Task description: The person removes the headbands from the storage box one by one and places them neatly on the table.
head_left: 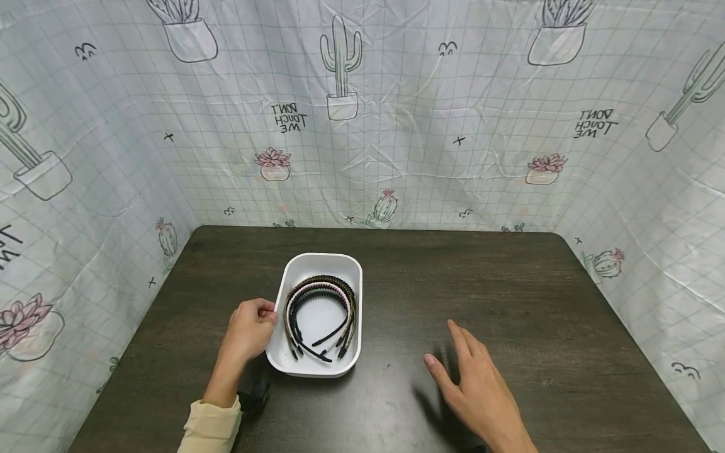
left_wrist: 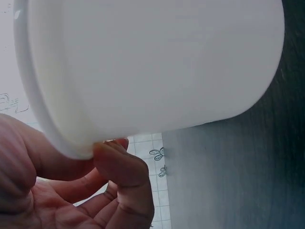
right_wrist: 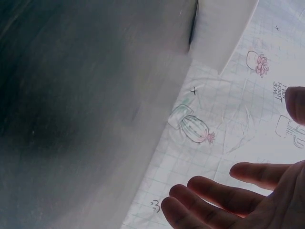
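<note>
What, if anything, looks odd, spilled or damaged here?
The black lettering on the white, cactus-printed fabric backdrop looks odd: it reads mirrored. Nothing seems spilled or damaged; the mostly dark, curved headbands lie inside the white rectangular plastic bin.

We wear a creased, pale yellow sleeve [head_left: 211,425] on our left forearm [head_left: 223,381], with a black wrist camera [head_left: 256,396] beside it.

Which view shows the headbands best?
The head view: it looks down into the white bin, showing the headbands inside. Neither wrist view shows them; in the left wrist view, only the bin's outside appears.
</note>
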Available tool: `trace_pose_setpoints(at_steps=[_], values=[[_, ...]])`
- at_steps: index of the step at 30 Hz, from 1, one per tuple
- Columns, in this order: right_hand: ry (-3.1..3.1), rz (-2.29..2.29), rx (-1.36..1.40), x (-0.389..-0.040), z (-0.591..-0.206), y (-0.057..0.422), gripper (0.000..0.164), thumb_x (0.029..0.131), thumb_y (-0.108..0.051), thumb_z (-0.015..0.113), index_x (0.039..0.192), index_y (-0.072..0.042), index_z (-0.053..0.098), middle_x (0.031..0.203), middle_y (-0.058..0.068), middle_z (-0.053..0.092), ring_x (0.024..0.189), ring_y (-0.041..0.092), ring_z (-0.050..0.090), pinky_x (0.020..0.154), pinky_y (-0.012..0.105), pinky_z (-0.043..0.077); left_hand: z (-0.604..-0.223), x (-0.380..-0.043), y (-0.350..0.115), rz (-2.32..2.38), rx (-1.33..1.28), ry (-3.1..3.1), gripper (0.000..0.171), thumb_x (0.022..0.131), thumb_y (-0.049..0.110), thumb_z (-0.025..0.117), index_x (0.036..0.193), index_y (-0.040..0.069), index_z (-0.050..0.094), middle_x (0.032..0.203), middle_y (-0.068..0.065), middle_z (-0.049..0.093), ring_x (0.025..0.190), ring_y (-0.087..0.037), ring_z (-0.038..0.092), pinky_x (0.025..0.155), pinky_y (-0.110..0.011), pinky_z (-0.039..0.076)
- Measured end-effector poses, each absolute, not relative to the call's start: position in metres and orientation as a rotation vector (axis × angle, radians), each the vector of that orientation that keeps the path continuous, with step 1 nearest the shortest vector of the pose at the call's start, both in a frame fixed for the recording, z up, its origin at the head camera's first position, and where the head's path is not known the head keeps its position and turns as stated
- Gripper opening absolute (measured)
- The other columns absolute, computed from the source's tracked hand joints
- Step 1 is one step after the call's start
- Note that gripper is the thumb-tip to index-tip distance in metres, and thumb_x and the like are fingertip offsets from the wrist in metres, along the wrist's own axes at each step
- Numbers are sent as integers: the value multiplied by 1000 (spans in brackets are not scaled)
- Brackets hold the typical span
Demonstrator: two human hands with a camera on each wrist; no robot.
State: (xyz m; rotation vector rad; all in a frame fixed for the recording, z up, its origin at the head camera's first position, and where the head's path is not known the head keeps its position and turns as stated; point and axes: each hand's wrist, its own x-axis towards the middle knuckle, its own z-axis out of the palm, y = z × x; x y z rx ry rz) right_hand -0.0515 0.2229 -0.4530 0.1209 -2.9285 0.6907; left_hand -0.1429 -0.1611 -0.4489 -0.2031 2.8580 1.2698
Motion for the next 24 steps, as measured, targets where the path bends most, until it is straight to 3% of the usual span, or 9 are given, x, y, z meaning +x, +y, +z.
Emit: trace_pose_setpoints(at_steps=[24], values=[[-2908,691,129,-51,-457,221,79,104,-56,58,163,-8,36,157,24,49,141,48,50,107,68,47,-449,-141,-148,1274,-150,2835,20,97,7,63,110,-5,73,91,-12,69,83,-22,63,71,-31,49]])
